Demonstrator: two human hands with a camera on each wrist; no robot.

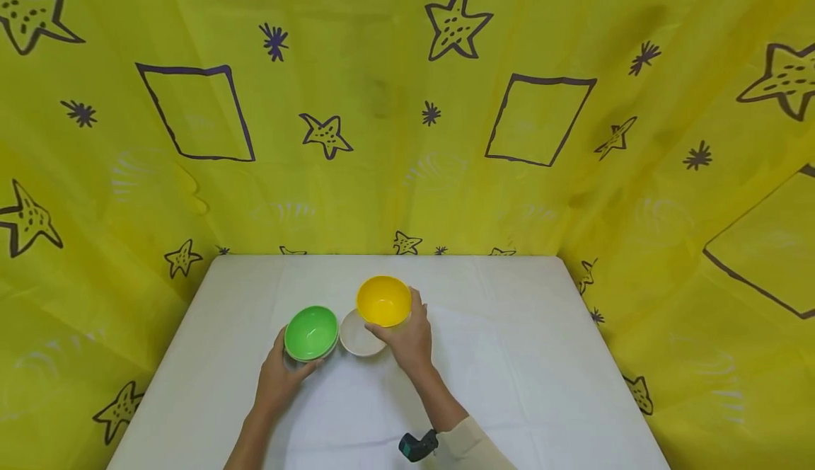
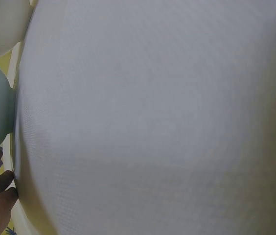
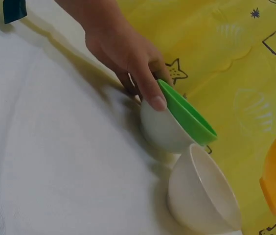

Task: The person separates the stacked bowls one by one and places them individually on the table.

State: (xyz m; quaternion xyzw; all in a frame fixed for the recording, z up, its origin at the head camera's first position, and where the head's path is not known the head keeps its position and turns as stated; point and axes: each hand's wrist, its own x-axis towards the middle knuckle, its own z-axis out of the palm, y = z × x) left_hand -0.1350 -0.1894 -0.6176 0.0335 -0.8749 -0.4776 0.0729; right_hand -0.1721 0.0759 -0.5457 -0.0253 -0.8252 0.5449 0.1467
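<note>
A green bowl (image 1: 311, 333) sits nested inside a white bowl (image 3: 162, 128) at the left of the group. My left hand (image 1: 278, 374) grips this pair at the side, its thumb over the white bowl's outer wall close to the rim. To the right stands a cream bowl (image 1: 360, 335), beside the nested pair; in the right wrist view it is a cream bowl (image 3: 201, 196) with its inside partly showing. My right hand (image 1: 412, 335) holds a yellow bowl (image 1: 384, 301) by its right side, raised above the table and partly covering the cream bowl from the head view.
A white cloth covers the table (image 1: 522, 357). Yellow curtains (image 1: 382, 194) with drawn stars and rectangles stand at the back and both sides. A dark wrist camera (image 1: 418, 446) is on the right sleeve.
</note>
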